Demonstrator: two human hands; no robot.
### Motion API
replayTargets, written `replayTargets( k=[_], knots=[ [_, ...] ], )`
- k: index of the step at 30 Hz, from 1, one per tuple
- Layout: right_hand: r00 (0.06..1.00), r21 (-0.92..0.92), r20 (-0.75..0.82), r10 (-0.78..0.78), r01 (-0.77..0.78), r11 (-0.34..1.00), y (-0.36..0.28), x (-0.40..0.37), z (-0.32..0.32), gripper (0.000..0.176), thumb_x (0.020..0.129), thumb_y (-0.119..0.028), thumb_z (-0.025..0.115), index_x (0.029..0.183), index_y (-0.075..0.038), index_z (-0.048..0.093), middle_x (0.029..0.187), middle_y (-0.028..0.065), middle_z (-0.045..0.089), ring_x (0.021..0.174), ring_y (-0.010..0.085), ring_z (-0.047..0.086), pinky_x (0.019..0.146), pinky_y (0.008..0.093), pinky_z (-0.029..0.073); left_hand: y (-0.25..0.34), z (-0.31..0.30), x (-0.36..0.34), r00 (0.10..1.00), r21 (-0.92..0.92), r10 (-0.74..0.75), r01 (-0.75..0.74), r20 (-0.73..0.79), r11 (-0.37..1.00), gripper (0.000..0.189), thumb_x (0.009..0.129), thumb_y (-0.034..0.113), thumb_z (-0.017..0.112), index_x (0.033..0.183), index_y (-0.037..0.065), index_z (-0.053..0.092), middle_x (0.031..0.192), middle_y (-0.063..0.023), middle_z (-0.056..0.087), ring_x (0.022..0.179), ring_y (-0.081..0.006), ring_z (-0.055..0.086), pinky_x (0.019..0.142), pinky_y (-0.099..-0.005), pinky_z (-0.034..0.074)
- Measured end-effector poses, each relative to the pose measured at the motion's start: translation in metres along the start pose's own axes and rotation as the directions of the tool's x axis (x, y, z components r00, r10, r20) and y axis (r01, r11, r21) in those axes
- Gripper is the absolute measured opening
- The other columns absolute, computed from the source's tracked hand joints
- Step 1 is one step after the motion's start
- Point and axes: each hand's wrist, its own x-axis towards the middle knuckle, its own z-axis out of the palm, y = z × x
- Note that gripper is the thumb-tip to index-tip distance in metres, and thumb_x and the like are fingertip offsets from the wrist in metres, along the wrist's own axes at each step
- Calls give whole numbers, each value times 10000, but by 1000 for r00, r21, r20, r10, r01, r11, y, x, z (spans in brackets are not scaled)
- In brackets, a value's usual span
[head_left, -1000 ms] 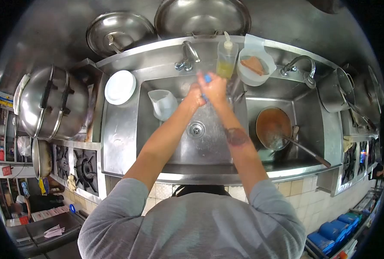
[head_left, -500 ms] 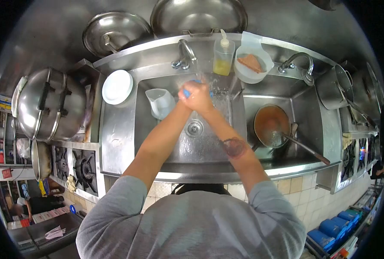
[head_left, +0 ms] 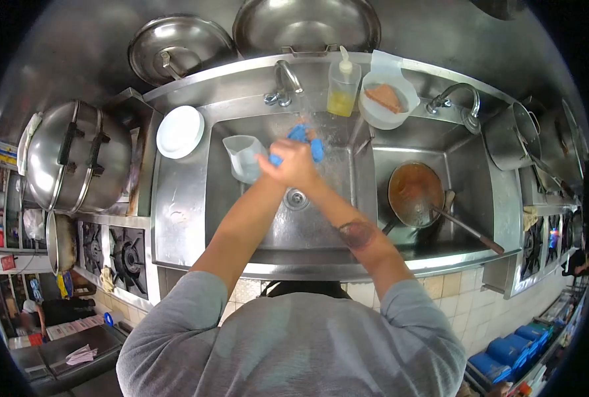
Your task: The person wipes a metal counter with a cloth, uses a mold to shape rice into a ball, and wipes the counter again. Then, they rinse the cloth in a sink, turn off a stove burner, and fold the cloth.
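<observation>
A wet blue cloth is bunched between my clasped hands over the left sink basin, its loose ends sticking out ahead of the knuckles. My right hand wraps over the top. Partly hidden beneath it, my left hand is closed on the cloth too. The left tap is just beyond the cloth. Beside my left hand a translucent plastic jug stands in the basin. Behind my wrists, the drain shows on the basin floor.
White plates are stacked on the left ledge. Along the back stand a soap pump bottle and a white container with a brownish-orange pad. The right basin holds a pan of brownish liquid and a long-handled tool.
My clasped hands have come down toward me and slightly left, twisting on the cloth. More of the blue cloth now shows beyond my fingers.
</observation>
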Motion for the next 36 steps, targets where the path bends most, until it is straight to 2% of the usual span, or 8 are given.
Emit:
replayTargets(
  k=[3,6,13,16,26,31,34,36],
  knots=[
    [979,-204,-63,192,-201,958,43,7,-2,360,701,-346,659,546,-45,536,494,150,509,421,329,514,405,391,398,45,6,5,941,-985,297,170,160,-11,276,867,352,444,959,114,550,852,-32,569,822,-180,558,731,-319,468],
    [916,-241,-87,391,-400,884,78,26,-22,335,734,-320,643,561,-43,572,480,161,516,430,342,513,451,399,413,95,11,16,788,-865,-587,415,186,283,313,887,374,402,996,119,548,911,-52,598,895,-181,553,778,-344,464],
    [972,-80,-139,189,-201,976,49,9,0,243,749,-259,629,662,-32,635,623,214,578,595,382,583,557,399,469,35,4,-5,972,-993,233,29,3,-110,572,861,558,363,1074,59,542,1018,-117,604,872,-277,594,858,-446,446],
    [947,-104,-188,259,-282,954,90,7,-15,233,774,-263,612,710,-42,648,724,201,617,599,378,597,577,395,481,131,-2,9,663,-817,-663,560,347,133,671,817,645,358,1049,45,548,999,-103,607,879,-263,591,858,-438,445],
    [268,104,658,703,-958,268,144,-62,-47,696,762,-539,598,1083,77,549,973,169,612,927,223,579,765,354,474,127,-38,31,859,-758,-496,406,128,510,302,866,241,558,1046,5,504,1033,-104,558,886,-259,564,808,-432,467],
    [434,971,52,899,-234,57,131,-30,-39,337,750,-361,691,802,-34,624,747,46,624,624,150,590,563,287,475,103,-30,11,752,-815,-640,465,158,345,347,874,324,544,1051,26,529,1010,-109,585,945,-241,566,862,-412,459],
    [410,619,-322,853,-591,517,84,-5,-10,327,742,-368,696,660,-62,614,602,27,587,553,156,571,547,320,468,46,-1,7,754,-840,-654,396,67,371,314,871,300,549,1036,32,539,977,-104,595,894,-212,588,801,-378,486],
    [730,145,-148,668,-652,744,13,7,-8,393,722,-375,701,548,-52,559,541,62,577,445,187,486,491,344,421,24,8,8,798,-890,526,429,294,-153,321,899,320,488,1057,44,535,949,-77,608,815,-191,599,750,-337,507]
  ],
)
